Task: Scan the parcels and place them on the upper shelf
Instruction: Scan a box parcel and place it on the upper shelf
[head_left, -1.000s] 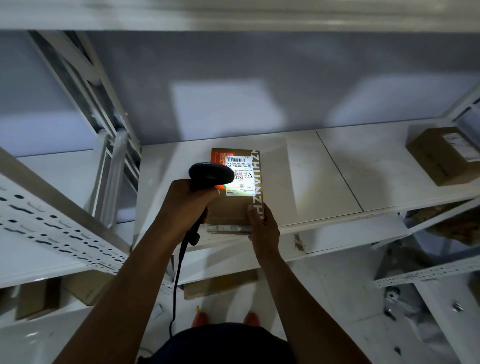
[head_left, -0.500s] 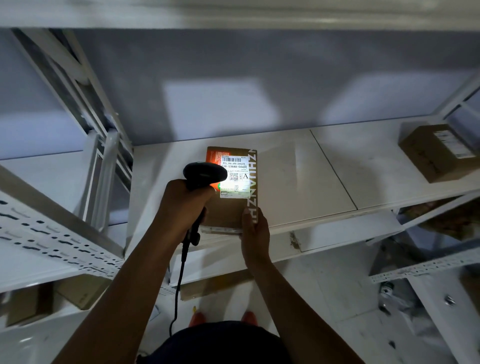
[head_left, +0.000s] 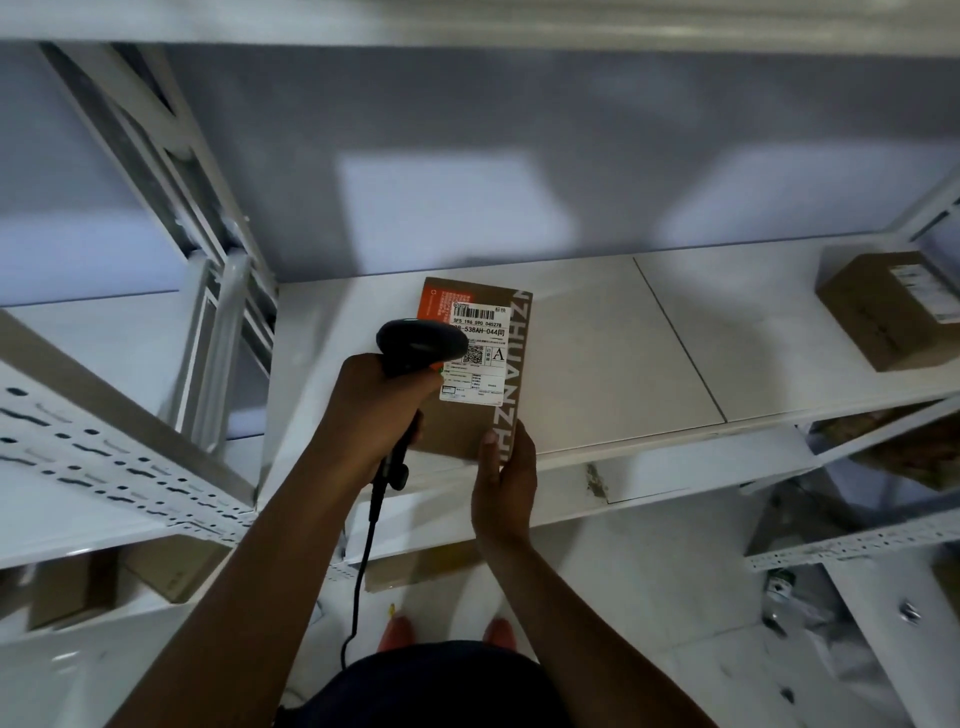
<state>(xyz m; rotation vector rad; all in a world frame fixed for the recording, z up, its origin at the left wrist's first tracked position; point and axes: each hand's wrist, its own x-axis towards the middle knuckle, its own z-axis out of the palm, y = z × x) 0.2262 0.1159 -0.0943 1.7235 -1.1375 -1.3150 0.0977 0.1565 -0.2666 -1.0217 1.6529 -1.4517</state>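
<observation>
At the front edge of the white shelf (head_left: 597, 364), the person's left hand (head_left: 374, 415) is wrapped tight round the handle of a black scanner (head_left: 418, 345). The scanner's head sits over the white label (head_left: 480, 353) on a brown parcel (head_left: 462, 426). The right hand (head_left: 506, 483) pinches the parcel's near right corner, thumb on top. The parcel lies flat on the shelf. A black cable (head_left: 363, 561) hangs down from the scanner. Another box (head_left: 883, 312) sits well apart at the shelf's right end.

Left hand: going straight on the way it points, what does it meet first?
Likely the parcel: the scanner in the left hand overlaps its label. If it rides higher, the back wall; height is unclear.
</observation>
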